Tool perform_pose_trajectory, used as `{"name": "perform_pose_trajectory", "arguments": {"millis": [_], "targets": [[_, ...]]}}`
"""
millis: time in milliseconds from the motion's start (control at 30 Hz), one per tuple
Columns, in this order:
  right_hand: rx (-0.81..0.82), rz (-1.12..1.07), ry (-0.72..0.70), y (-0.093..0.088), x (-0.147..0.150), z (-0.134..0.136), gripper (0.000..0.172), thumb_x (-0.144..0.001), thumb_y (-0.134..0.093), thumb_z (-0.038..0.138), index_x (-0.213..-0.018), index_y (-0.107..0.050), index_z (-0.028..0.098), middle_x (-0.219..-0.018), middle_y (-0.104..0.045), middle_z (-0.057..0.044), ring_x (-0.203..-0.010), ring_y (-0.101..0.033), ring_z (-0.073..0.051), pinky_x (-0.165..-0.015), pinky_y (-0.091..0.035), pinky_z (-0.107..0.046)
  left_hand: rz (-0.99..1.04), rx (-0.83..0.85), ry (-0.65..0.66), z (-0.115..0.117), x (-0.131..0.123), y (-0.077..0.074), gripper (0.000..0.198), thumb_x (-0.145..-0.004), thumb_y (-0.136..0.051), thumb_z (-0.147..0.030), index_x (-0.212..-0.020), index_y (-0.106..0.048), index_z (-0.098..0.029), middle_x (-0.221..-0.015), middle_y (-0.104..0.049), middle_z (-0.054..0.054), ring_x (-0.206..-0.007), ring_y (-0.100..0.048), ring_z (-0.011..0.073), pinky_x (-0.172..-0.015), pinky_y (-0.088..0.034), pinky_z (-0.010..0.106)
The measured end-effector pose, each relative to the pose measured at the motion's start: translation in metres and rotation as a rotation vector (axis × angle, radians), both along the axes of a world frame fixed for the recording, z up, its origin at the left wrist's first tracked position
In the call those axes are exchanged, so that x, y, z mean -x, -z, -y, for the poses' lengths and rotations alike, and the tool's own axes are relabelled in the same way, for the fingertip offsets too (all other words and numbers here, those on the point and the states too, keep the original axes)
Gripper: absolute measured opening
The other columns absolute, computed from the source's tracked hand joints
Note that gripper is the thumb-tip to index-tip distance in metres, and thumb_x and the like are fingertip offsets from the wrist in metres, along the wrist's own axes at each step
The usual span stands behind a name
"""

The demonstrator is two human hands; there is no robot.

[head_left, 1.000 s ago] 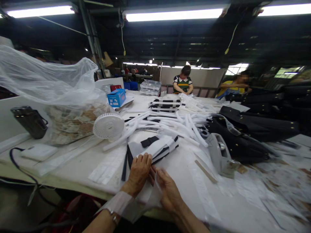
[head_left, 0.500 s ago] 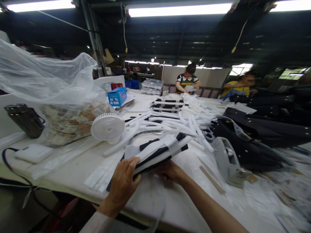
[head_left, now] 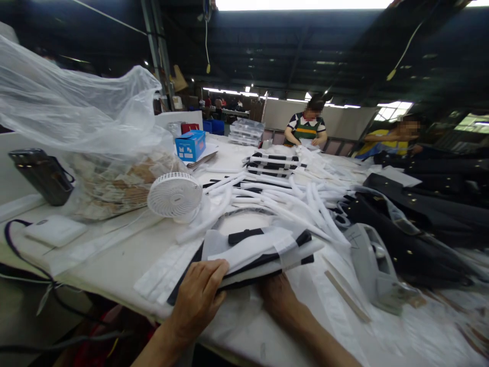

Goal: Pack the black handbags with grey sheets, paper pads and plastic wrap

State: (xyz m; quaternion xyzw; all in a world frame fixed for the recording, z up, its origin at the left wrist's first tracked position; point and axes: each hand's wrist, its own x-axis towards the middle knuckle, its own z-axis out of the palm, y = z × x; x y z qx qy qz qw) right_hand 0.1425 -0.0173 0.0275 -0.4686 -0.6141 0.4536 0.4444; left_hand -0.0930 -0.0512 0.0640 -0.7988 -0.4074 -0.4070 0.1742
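Observation:
A bundle of black straps wrapped in white paper lies across the table before me, its right end lifted. My left hand grips the near left end, thumb below and fingers on top. Under the right part of the bundle is my right hand; its fingers are hidden beneath it. A white band goes round the bundle near its right end. Flat white strips lie left of my left hand. Beyond the bundle, long white-wrapped straps are heaped in a tangle.
A white fan and a plastic bag of small packets stand at left, beside a dark flask. To the right are a grey tape dispenser and black bags. A co-worker works across the table.
The view has tilted and shifted, so the table things sit a little further right. My right hand has gone further under the bundle; my left hand keeps its grip.

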Motion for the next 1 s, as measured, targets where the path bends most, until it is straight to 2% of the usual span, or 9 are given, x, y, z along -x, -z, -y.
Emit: {"name": "perform_pose_trajectory", "arguments": {"millis": [100, 167, 267, 433, 567, 667, 767, 867, 1000], "targets": [[-0.073, 0.259, -0.092, 0.017, -0.018, 0.043, 0.035, -0.080, -0.074, 0.023, -0.114, -0.073, 0.031, -0.130, -0.064, -0.008, -0.132, -0.044, -0.040, -0.118, -0.015, -0.063, -0.106, -0.027, 0.058, -0.002, 0.003, 0.007, 0.034, -0.088, -0.049, -0.007, -0.120, -0.056, -0.015, -0.106, -0.069, 0.008, -0.097, -0.061, 0.0214, -0.085, -0.046, 0.036], [-0.144, 0.350, -0.204, 0.027, -0.030, 0.068, 0.043, -0.083, -0.070, 0.023, -0.125, -0.067, 0.033, -0.139, -0.058, -0.005, -0.135, -0.043, -0.038, -0.118, -0.020, -0.061, -0.120, -0.032, 0.070, -0.002, 0.003, 0.010, 0.031, -0.090, -0.047, -0.008, -0.119, -0.057, -0.015, -0.106, -0.069, 0.008, -0.097, -0.061, 0.0212, -0.084, -0.045, 0.036], [-0.263, 0.302, -0.228, 0.026, -0.040, 0.089, 0.039, -0.084, -0.067, 0.019, -0.120, -0.069, 0.033, -0.127, -0.067, -0.007, -0.121, -0.059, -0.034, -0.108, -0.042, -0.055, -0.132, -0.016, 0.063, -0.002, 0.003, 0.014, 0.031, -0.091, -0.046, -0.008, -0.119, -0.057, -0.015, -0.107, -0.069, 0.008, -0.097, -0.060, 0.0216, -0.085, -0.044, 0.037], [-0.412, 0.357, -0.249, -0.034, -0.037, 0.095, 0.037, -0.087, -0.062, 0.012, -0.118, -0.071, 0.032, -0.106, -0.075, -0.008, -0.094, -0.070, -0.026, -0.081, -0.058, -0.038, -0.129, 0.049, 0.030, -0.005, 0.003, 0.009, 0.041, -0.083, -0.051, -0.006, -0.122, -0.053, -0.017, -0.109, -0.068, 0.008, -0.098, -0.060, 0.0244, -0.085, -0.046, 0.039], [-0.415, 0.423, -0.377, -0.066, -0.026, 0.096, 0.038, -0.091, -0.062, 0.016, -0.125, -0.067, 0.031, -0.113, -0.073, -0.008, -0.101, -0.068, -0.025, -0.090, -0.054, -0.038, -0.045, 0.154, -0.035, -0.018, 0.003, -0.011, 0.050, -0.072, -0.058, -0.003, -0.119, -0.052, -0.019, -0.109, -0.066, 0.008, -0.097, -0.059, 0.0259, -0.085, -0.049, 0.040], [-0.288, 0.508, -0.494, -0.053, -0.015, 0.092, 0.054, -0.089, -0.068, 0.029, -0.141, -0.051, 0.028, -0.142, -0.055, -0.008, -0.133, -0.049, -0.031, -0.115, -0.030, -0.050, 0.041, 0.211, -0.036, -0.029, 0.007, -0.027, 0.051, -0.069, -0.060, -0.003, -0.117, -0.052, -0.020, -0.108, -0.065, 0.006, -0.098, -0.060, 0.0249, -0.087, -0.050, 0.039], [-0.239, 0.518, -0.503, -0.027, -0.003, 0.076, 0.072, -0.086, -0.071, 0.037, -0.149, -0.037, 0.026, -0.155, -0.034, -0.008, -0.144, -0.029, -0.033, -0.122, -0.011, -0.052, 0.106, 0.221, -0.023, -0.036, 0.011, -0.036, 0.050, -0.070, -0.059, -0.005, -0.117, -0.052, -0.020, -0.109, -0.064, 0.006, -0.102, -0.059, 0.0238, -0.092, -0.050, 0.038], [-0.321, 0.539, -0.429, -0.013, 0.010, 0.041, 0.070, -0.088, -0.069, 0.039, -0.150, -0.037, 0.026, -0.157, -0.032, -0.008, -0.145, -0.028, -0.031, -0.122, -0.010, -0.051, 0.120, 0.208, -0.020, -0.036, 0.011, -0.036, 0.050, -0.070, -0.058, -0.005, -0.118, -0.052, -0.020, -0.109, -0.064, 0.006, -0.102, -0.060, 0.0237, -0.092, -0.050, 0.039], [-0.437, 0.709, -0.349, -0.013, 0.029, -0.009, 0.057, -0.091, -0.063, 0.039, -0.142, -0.049, 0.019, -0.146, -0.050, -0.014, -0.136, -0.042, -0.035, -0.115, -0.027, -0.055, 0.058, 0.203, -0.026, -0.028, 0.008, -0.027, 0.051, -0.070, -0.058, -0.004, -0.118, -0.052, -0.021, -0.109, -0.065, 0.007, -0.100, -0.060, 0.0251, -0.088, -0.050, 0.040]]}}
